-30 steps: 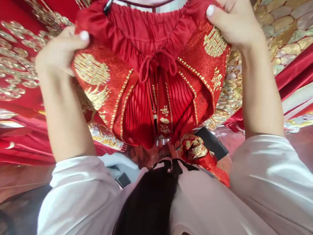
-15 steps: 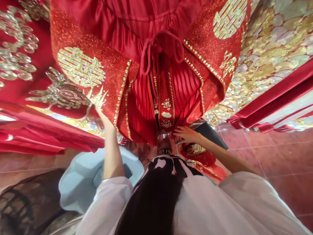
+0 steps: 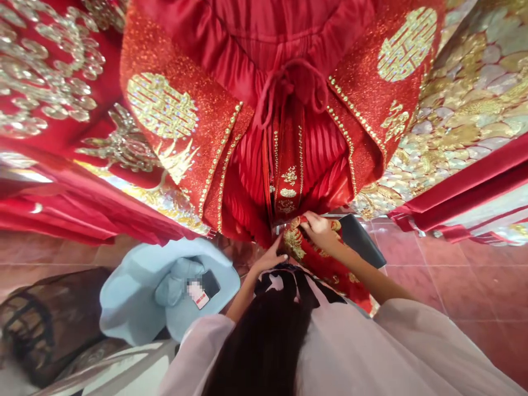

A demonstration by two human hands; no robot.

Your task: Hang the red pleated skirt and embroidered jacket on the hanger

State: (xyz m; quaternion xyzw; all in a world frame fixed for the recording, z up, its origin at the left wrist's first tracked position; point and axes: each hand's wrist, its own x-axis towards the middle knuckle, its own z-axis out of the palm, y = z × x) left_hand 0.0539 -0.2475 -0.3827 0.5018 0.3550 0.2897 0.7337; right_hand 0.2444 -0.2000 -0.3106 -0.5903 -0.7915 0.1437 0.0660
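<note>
A red garment (image 3: 301, 250) with gold embroidery hangs low in front of my body. My right hand (image 3: 320, 230) is closed on its upper edge, the fingers curled over the cloth. Just left of it, my left hand (image 3: 269, 258) is open, with index finger and thumb apart; its fingertips come close to the garment's left edge, and I cannot tell whether they touch. Above both hands spreads a large red skirt (image 3: 284, 22) with a gathered waist and a tied drawstring (image 3: 264, 102). Glittering panels (image 3: 152, 49) with gold round motifs flank its pleats.
A light blue shell-shaped chair (image 3: 124, 297) stands at lower left, with a phone (image 3: 212, 283) on its seat. Right of my right hand is a dark flat object (image 3: 361, 239). Beaded and sequinned garments (image 3: 466, 104) hang on both sides above the tiled floor (image 3: 466, 280).
My left hand has left the skirt's left panel and come down to the middle. My right hand has taken hold of the embroidered garment and raised its edge. The view has shifted slightly.
</note>
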